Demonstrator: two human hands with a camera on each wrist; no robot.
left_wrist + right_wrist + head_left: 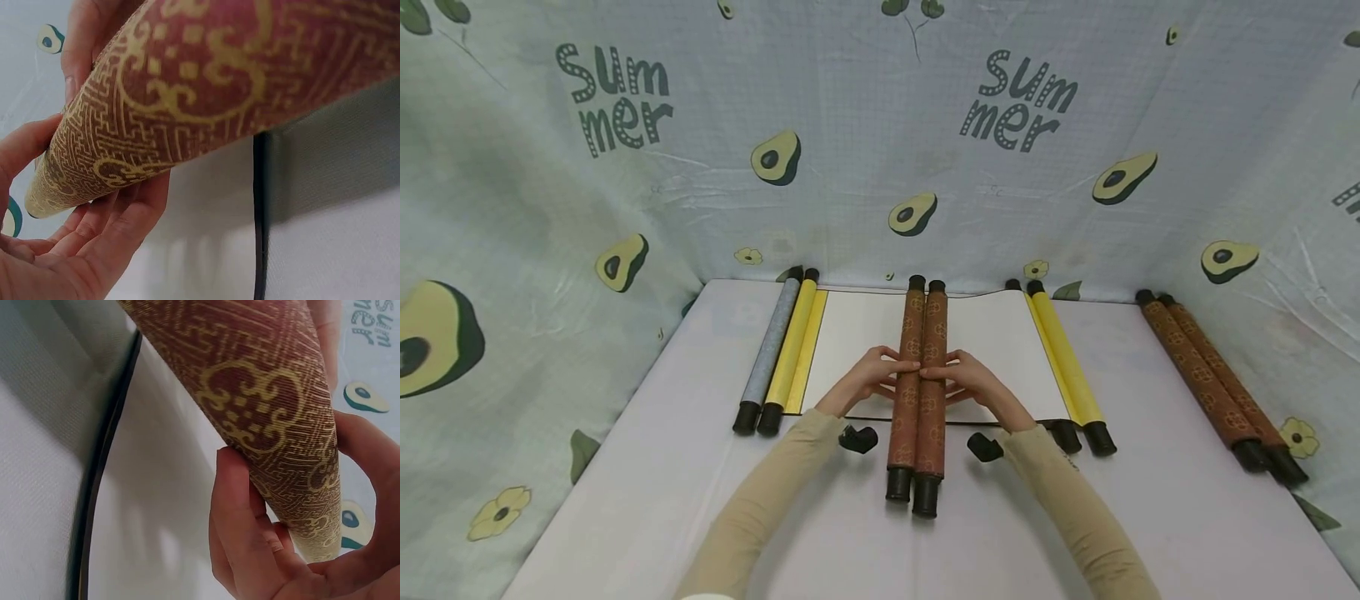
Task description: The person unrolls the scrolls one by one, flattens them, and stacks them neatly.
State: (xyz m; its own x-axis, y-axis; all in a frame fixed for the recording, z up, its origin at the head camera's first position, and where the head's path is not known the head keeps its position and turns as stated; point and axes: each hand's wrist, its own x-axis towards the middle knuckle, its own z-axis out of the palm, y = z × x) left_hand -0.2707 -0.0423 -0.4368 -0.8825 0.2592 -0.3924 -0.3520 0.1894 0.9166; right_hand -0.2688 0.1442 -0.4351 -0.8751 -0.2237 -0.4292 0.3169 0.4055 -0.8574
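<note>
A brown scroll with a gold pattern and black end knobs is rolled up from both ends into two rolls lying side by side. My left hand (872,373) grips the left roll (907,417), thumb on its near side and fingers behind and under it. The right roll (932,425) is held the same way by my right hand (976,379). Both wrist views show the patterned scroll (187,87) (262,406) raised over a white sheet (850,333) with a dark edge. That sheet stretches between a left yellow roll (793,342) and a right yellow roll (1066,358).
A blue-grey roll (772,342) lies against the left yellow roll. Toward the table's right edge rest two more brown patterned rolls (1198,379), side by side. A cloth backdrop (850,100) printed with avocados rises behind and beside the white table (662,467).
</note>
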